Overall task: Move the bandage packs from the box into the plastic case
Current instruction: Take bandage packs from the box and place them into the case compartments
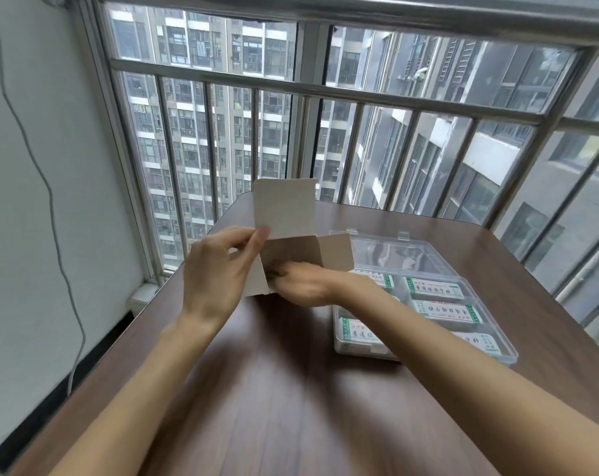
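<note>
The left hand (pixel 219 269) grips the cardboard box (pixel 291 235) by its side flap, thumb and fingers pinched on the card, holding it tipped with its mouth open toward the person. The right hand (pixel 301 283) reaches into that opening; its fingers are hidden inside, so whether they hold anything cannot be told. Just to the right on the table (pixel 274 389), the clear plastic case (pixel 425 357) lies open and already holds several bandage packs (pixel 435 290), white with green trim and printed text, lying flat in rows. The transfer looks well along; whatever remains is inside the box, out of sight
</note>
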Available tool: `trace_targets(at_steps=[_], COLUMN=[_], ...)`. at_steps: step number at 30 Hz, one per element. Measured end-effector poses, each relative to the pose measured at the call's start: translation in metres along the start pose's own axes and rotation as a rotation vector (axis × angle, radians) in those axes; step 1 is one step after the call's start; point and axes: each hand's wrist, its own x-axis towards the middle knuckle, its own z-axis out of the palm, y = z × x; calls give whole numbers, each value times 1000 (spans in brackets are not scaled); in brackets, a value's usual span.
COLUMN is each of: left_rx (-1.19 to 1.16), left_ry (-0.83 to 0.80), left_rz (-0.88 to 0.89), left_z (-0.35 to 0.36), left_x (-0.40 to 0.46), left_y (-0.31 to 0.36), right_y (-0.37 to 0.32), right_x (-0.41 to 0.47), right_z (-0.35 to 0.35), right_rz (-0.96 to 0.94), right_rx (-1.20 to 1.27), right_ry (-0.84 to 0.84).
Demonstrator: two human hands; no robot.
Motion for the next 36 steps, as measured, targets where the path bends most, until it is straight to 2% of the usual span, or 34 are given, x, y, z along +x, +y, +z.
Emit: trace_targets(at_steps=[3,7,10,12,17,20,22,24,28,31,33,34,36], left_rx=[85,13,-28,-37,18,43,37,138,604,822,765,660,366], left_ry=[38,69,54,6,-153,-246,-316,-378,-416,-236,-70,-57,-214], left_rz=[62,21,-12,-39,-173,-296,-390,-448,-386,-213,-43,-24,-133], left_z=[2,0,-4,-8,-16,-17,-18,-20,-21,-24,-22,-20,-12], left_x=[-3,2,8,16,39,51,58,67,76,68,57,50,38], left_y=[0,-3,2,5,7,10,11,10,9,22,42,54,72], right_y=[-3,-7,-2,6,10,7,5,4,5,12,17,19,25], right_x=[-14,-36,-43,-40,-48,-53,-52,-51,-61,-69,-74,-75,-80], right_z=[-4,-11,-15,-16,-31,-41,-46,-51,-63,-62,-59,-57,-53], right_rz=[-70,-157,-319,-409,-412,-343,-241,-125,-31,-1,10,16,36], right_rx=[46,-21,-16,99,496,643,778,972,1300,1413,1474,1501,1564], right_ry=[83,39,187,253,308,342,365,358,243,200,220,248,322])
